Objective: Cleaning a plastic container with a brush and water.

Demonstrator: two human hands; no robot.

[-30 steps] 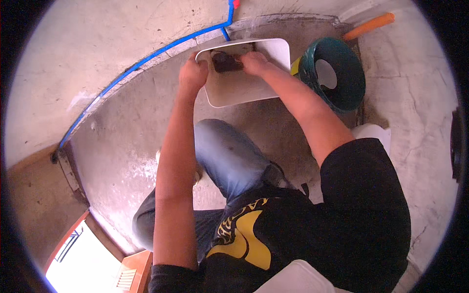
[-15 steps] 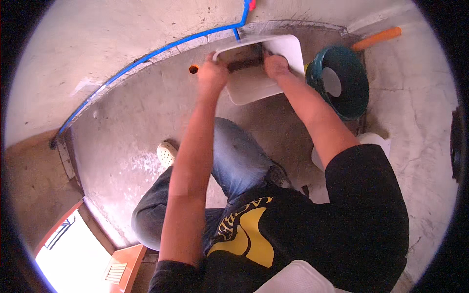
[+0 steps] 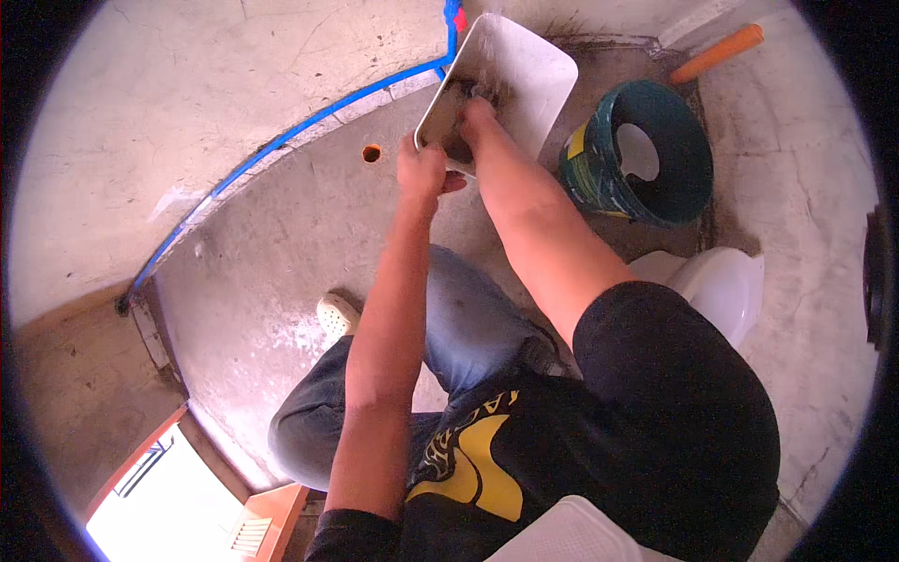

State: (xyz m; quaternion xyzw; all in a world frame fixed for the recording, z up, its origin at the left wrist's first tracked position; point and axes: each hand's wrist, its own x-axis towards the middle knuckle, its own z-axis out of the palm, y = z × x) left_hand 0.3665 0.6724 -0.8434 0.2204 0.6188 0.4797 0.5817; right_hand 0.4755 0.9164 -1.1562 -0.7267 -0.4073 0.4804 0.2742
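Note:
A white rectangular tub (image 3: 536, 82) is tilted against the wall, with dirty brownish residue on its inner side. My left hand (image 3: 423, 170) grips its near left corner, some fingers showing below the rim. Inside the tub, my right hand (image 3: 478, 117) is closed and pressed to the soiled side. A small dark greyish thing shows at its fingertips, too blurred to name.
A dark green bucket (image 3: 585, 173) with a pale round patch inside stands at the right, near a white toilet bowl (image 3: 726, 286). Blue pipe (image 3: 318, 105) runs along the wall base. An orange pipe (image 3: 716, 53) leans at the back right; an orange-rimmed hole (image 3: 372, 154) opens in the floor.
The tub has turned and tipped, its far end now higher against the wall. My right hand has moved left inside it, while my left hand has shifted to the near corner.

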